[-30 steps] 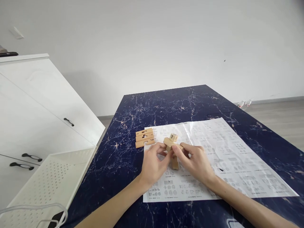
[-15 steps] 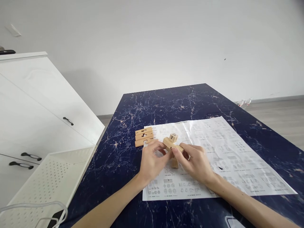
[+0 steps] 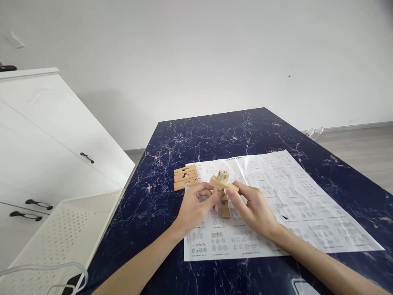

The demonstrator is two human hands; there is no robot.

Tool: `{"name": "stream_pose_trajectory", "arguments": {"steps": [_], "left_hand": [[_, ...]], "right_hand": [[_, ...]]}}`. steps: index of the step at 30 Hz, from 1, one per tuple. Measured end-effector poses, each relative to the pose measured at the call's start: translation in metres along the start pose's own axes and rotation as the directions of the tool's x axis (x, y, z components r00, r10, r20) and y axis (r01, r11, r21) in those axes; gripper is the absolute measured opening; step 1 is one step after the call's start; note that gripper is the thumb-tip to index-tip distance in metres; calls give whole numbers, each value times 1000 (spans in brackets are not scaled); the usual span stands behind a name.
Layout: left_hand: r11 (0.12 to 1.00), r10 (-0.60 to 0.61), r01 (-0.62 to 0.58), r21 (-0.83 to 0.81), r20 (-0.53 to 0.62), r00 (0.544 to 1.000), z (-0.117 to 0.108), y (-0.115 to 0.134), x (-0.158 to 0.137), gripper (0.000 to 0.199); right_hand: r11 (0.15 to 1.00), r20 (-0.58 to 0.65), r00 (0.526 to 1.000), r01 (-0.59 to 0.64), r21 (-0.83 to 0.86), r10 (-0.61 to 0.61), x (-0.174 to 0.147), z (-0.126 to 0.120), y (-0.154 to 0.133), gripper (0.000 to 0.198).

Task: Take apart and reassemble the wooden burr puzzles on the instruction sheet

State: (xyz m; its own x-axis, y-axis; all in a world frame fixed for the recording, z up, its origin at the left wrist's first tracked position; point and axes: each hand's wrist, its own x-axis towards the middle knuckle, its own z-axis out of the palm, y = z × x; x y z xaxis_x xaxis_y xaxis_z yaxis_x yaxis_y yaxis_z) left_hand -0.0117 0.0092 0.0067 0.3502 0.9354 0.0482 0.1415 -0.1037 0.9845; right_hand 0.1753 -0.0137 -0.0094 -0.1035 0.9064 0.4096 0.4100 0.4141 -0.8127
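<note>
Between my two hands is a pale wooden puzzle (image 3: pixel 225 187) of crossed notched bars, held just above the printed sheet (image 3: pixel 264 172). Its top bar end carries handwritten marks, and another bar end points down toward me. My left hand (image 3: pixel 198 205) pinches the left side with thumb and fingers. Gripping the right end of the crossbar, my right hand (image 3: pixel 253 207) has its thumb near the joint. Fingers hide part of where the bars meet. Left of the puzzle, three notched wooden bars (image 3: pixel 186 177) with handwritten numbers lie side by side at the sheet's edge.
The sheet shows rows of small printed diagrams and lies on a dark blue marble-patterned table (image 3: pixel 211 135). A white cabinet (image 3: pixel 61 135) with black handles stands at the left, above a perforated white surface (image 3: pixel 61 237) with a pale cable (image 3: pixel 46 267).
The puzzle has tilted and turned slightly between my hands, so its marked top end stands more upright and more of the lower bar shows. The three loose bars have stayed put.
</note>
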Motion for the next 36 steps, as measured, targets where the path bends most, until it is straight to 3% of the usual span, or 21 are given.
{"name": "stream_pose_trajectory", "arguments": {"steps": [5, 16, 21, 26, 29, 36], "left_hand": [[999, 37, -37, 17, 41, 998, 3, 2, -1, 31], [938, 161, -113, 329, -125, 979, 9, 2, -6, 28], [750, 406, -248, 613, -132, 904, 5, -11, -5, 26], [561, 609, -430, 708, -1, 793, -7, -12, 0, 26], [446, 676, -479, 756, 66, 734, -13, -9, 3, 27], [330, 644, -501, 800, 197, 739, -18, -7, 2, 16]], "right_hand": [[999, 2, 1000, -16, 30, 16, 1, -1, 2, 49], [996, -29, 999, -23, -85, 20, -2, 4, 5, 50], [988, -45, 997, 63, -142, -70, -5, 7, 4, 50], [989, 31, 998, 62, -134, -59, -4, 5, 3, 52], [995, 100, 995, 19, -97, -9, -3, 5, 3, 52], [994, 257, 961, -105, 12, 98, -1, 5, 0, 54]]}}
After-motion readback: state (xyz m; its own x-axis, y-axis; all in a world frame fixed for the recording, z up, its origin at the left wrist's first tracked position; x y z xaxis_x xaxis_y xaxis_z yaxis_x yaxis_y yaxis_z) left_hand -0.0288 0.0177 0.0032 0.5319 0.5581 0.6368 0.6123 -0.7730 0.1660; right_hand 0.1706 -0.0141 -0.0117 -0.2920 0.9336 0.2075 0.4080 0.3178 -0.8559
